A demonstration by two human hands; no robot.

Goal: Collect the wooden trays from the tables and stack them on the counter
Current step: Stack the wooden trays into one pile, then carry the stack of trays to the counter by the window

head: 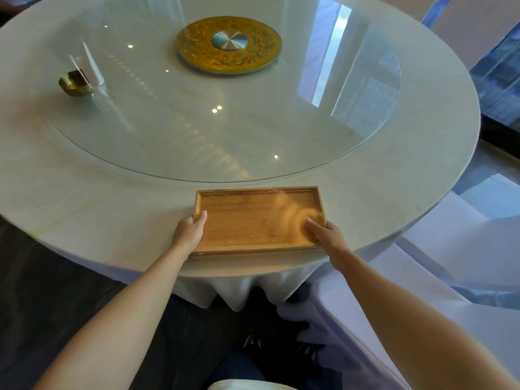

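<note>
Both hands clasped the wooden tray (257, 220), left hand (190, 230) on its left rim, right hand (327, 235) on its right, as it lay at the worktop's (84, 204) near edge, before the glass turntable (225, 122).

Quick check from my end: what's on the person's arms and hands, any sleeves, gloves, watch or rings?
Both forearms are bare as far as the frame shows, with no sleeves in view. The left hand and right hand have no gloves, and neither wrist carries a watch or band. The fingers are too small to tell whether there are rings.
</note>
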